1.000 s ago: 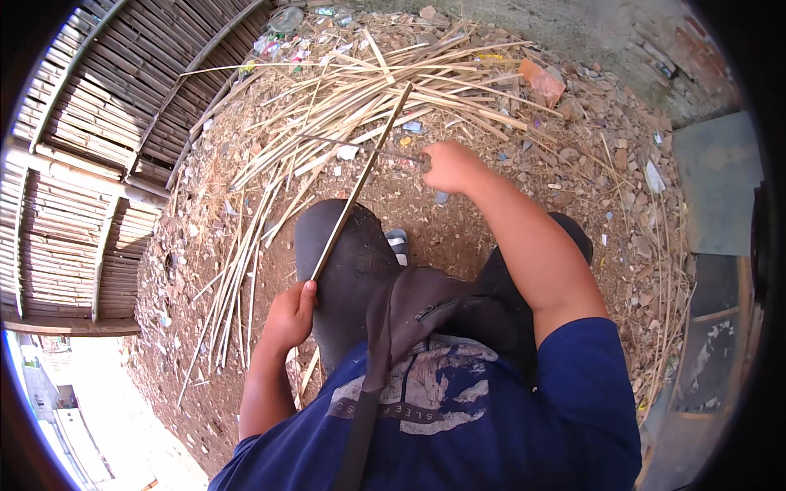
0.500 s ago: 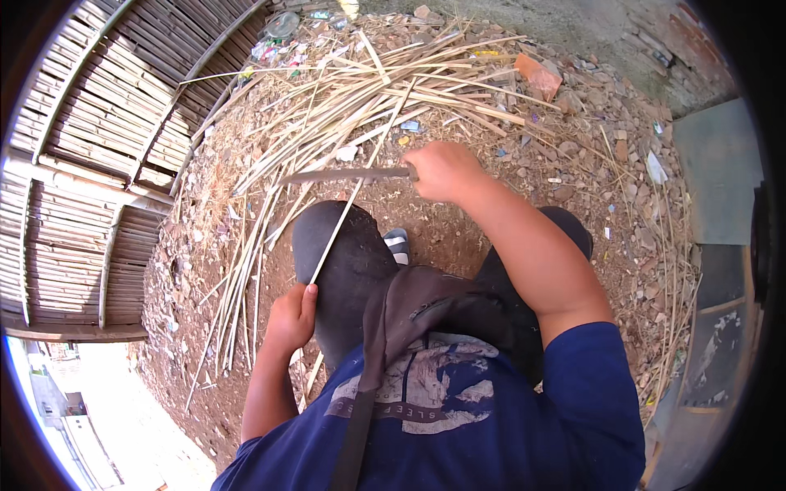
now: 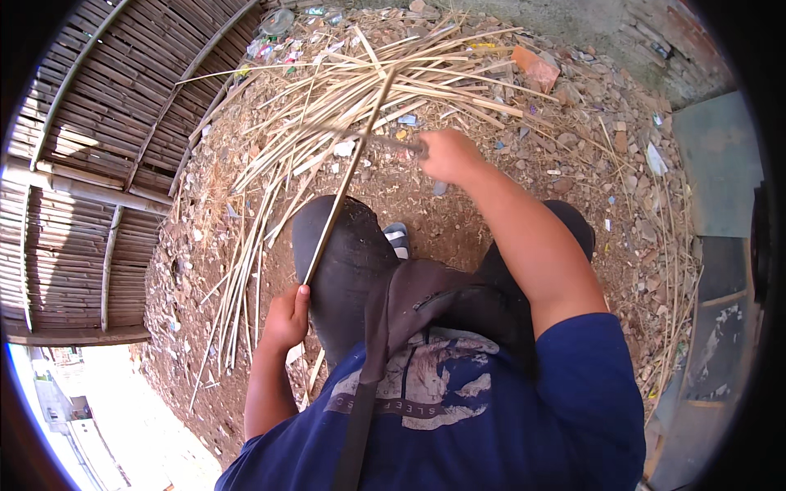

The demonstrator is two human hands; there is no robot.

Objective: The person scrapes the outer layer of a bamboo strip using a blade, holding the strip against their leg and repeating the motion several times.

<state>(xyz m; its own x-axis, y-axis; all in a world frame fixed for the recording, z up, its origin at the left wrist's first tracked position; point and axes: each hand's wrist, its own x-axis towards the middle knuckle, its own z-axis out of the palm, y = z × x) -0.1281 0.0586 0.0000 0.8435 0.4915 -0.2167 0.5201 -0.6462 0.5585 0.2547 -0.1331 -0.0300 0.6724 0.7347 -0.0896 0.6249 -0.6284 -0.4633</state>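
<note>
My left hand is closed around the lower end of a long, narrow bamboo strip, beside my left knee. The strip slants up and away across that knee, with its darker side showing. In my right hand is the handle of a long-bladed knife, fingers wrapped round it. Its blade points left and crosses the strip's upper part; motion blurs it, so I cannot tell whether it touches. Beyond the blade lies a loose heap of pale bamboo strips.
Dirt ground with rubble and litter surrounds my legs. A broken orange brick lies right of the heap. A slatted bamboo wall stands on the left, grey panels on the right. A sandal shows between my knees.
The held strip now shows its darker side instead of its pale one. My right hand has moved slightly away from me, and the blade now slopes up toward its tip.
</note>
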